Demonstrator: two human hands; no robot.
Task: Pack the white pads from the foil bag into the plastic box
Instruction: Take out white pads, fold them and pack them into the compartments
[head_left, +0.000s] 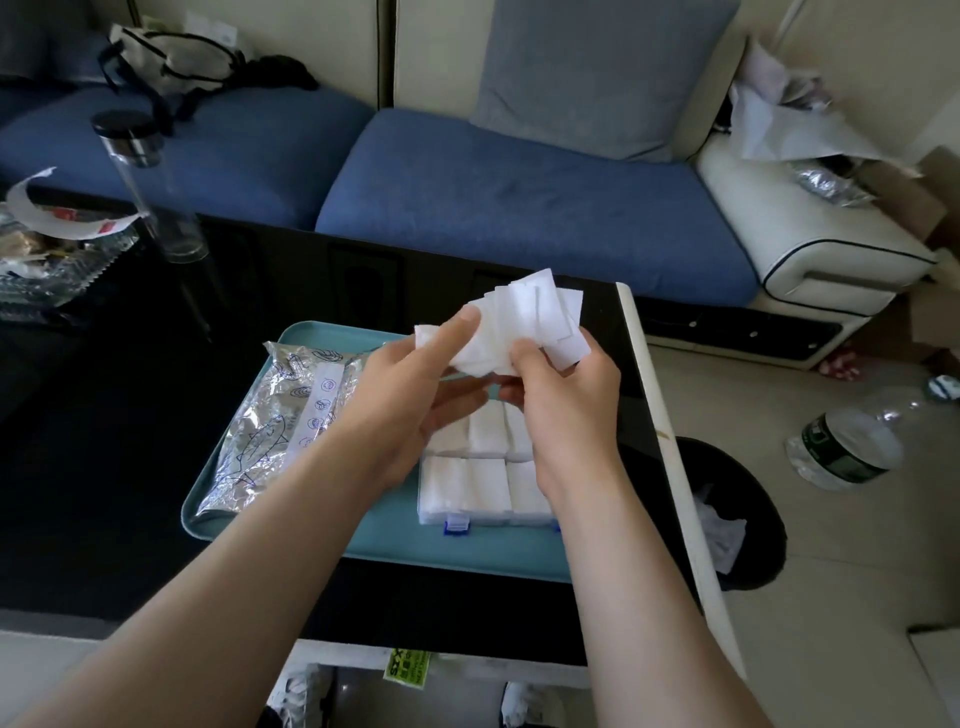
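A fanned bunch of white pads (524, 322) is held above the tray. My left hand (410, 395) pinches its left end with thumb and fingers. From the right, my right hand (561, 410) grips the same bunch. Below them sits the clear plastic box (483, 488) with blue latches, its compartments filled with white pads. The silver foil bag (280, 421) with blue drawings lies flat on the left half of the teal tray (415, 545).
The tray rests on a black table (130, 415) with a white right edge. A tall clear bottle (156, 192) and wrappers stand at the far left. A blue sofa (519, 197) lies beyond. A black bin (737, 519) and a plastic bottle (841, 452) sit on the floor at right.
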